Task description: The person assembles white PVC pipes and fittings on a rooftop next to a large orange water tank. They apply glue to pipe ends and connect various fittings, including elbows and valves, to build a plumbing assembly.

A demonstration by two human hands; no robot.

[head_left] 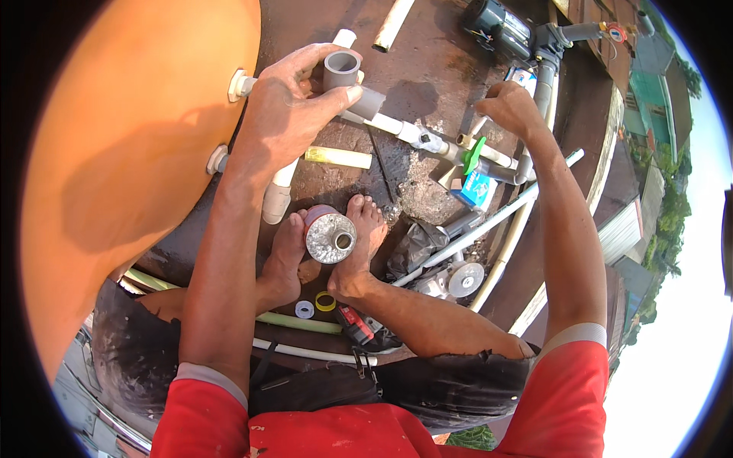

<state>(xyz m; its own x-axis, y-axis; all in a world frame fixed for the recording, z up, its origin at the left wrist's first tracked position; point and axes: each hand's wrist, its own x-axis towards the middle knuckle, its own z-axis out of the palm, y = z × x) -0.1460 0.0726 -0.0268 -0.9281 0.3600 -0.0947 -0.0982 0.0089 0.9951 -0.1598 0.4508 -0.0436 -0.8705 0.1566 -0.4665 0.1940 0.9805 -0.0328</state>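
Observation:
My left hand [294,95] is closed around a grey PVC pipe fitting [343,67], its round open socket turned up toward me. Another grey branch juts out to the right, past my thumb. To the right, my right hand [510,107] is raised with its fingers pinched. A pale, slim end shows under those fingers, too small to name. Below it lie a green-handled valve [473,156] and a blue and white box [475,188]. Between my bare feet stands a round can [330,235], its whitish top smeared and its small round mouth uncapped.
A large orange tank [153,114] with pipe outlets stands close on my left. White and grey piping [401,128] crosses ahead to a dark pump [500,29]. An angle grinder [456,281], a yellow ring [325,301] and a long pale pipe [489,221] lie nearby. Rooftops show beyond the right edge.

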